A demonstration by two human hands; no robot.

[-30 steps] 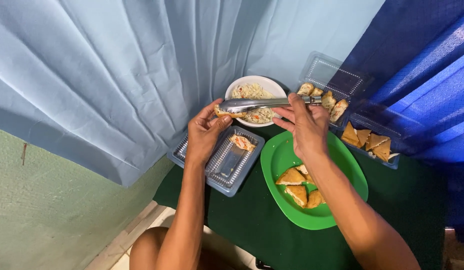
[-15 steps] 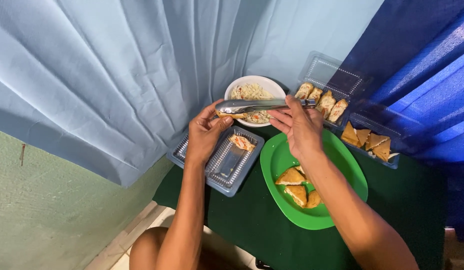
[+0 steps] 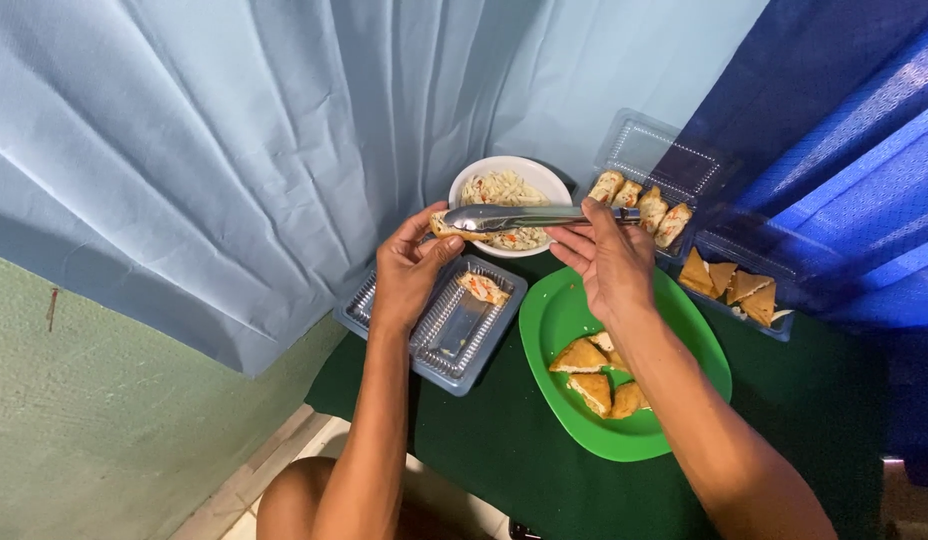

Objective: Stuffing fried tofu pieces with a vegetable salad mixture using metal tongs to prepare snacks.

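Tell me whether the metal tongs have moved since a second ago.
Barely. The metal tongs still lie level across the near rim of the white bowl, right hand on the handle, left hand at the tips; at most a slight drift toward the person.

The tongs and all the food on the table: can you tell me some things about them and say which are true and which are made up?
1. The right hand holds metal tongs. True.
2. The green plate is bare. False: fried triangle pastries lie on it.
3. The white bowl holds noodle-like food. True.
4. The left hand rests flat on the table. False: its fingers are up at the tongs' tip, on a piece of food.
5. The small grey tray has one roll piece in it. True.
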